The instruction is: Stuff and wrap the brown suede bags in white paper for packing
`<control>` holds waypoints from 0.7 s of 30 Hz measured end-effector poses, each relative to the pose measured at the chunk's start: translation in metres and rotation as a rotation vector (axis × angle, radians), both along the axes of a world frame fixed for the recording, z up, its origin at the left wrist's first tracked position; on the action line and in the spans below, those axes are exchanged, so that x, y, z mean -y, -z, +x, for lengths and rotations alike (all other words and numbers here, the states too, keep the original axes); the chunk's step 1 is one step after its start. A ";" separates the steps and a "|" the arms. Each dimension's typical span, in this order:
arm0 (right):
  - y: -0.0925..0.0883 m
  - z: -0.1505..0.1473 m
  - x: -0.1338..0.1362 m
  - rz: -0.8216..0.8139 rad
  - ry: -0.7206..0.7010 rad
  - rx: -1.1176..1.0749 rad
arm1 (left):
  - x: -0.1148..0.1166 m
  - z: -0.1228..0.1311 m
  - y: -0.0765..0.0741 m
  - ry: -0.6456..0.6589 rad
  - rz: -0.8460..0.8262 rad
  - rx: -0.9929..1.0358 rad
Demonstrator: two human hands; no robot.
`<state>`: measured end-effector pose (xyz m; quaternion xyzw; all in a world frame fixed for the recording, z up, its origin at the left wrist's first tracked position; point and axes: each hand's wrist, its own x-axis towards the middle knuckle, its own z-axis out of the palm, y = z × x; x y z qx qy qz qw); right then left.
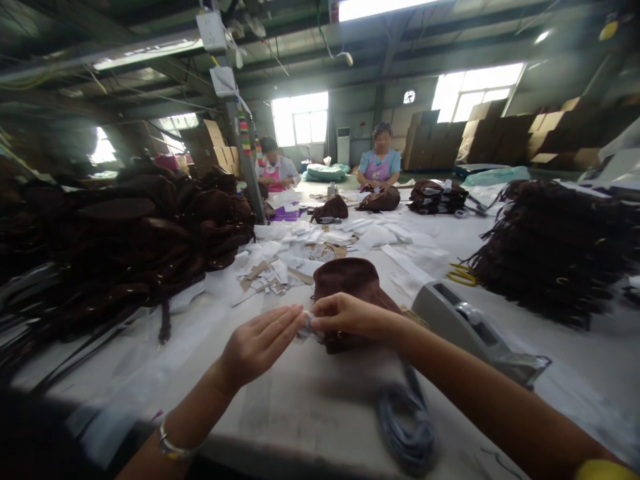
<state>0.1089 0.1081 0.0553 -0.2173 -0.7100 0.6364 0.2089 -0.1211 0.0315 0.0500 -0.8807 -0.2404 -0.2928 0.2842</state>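
Note:
A dark brown bag point(347, 277) sits on the white table in front of me. At its near left edge, my left hand point(263, 340) and my right hand point(350, 315) meet fingertip to fingertip. Between them is a small crumpled whitish wrapping piece point(307, 324), partly hidden by the fingers. My right thumb and fingers pinch it, with the wrist passing over the bag. The left fingers lie pressed together, their tips closed on the same piece. A strap wrapped in bluish plastic point(407, 427) lies coiled near the table's front edge, below my right forearm.
A grey tape dispenser point(463, 327) stands right of the bag, near yellow-handled scissors point(463, 274). Brown bags pile up at left point(150, 227) and a stack of dark brown pieces point(565, 247) rises at right. Paper scraps point(280, 273) litter the middle. Two people work across the table.

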 end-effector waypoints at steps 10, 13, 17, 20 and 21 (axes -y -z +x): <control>0.051 -0.003 0.028 -0.057 0.486 -0.181 | -0.023 0.033 0.037 -0.092 -0.224 0.455; 0.056 -0.005 0.034 0.087 0.606 -0.223 | -0.011 0.059 0.046 -0.259 -0.471 0.937; 0.054 -0.008 0.045 0.237 0.723 -0.242 | 0.012 0.082 0.047 -0.332 -0.754 1.270; 0.053 -0.011 0.053 0.327 0.798 -0.249 | 0.021 0.087 0.045 -0.317 -0.913 1.378; 0.052 -0.011 0.055 0.354 0.817 -0.252 | 0.022 0.088 0.043 -0.297 -0.977 1.416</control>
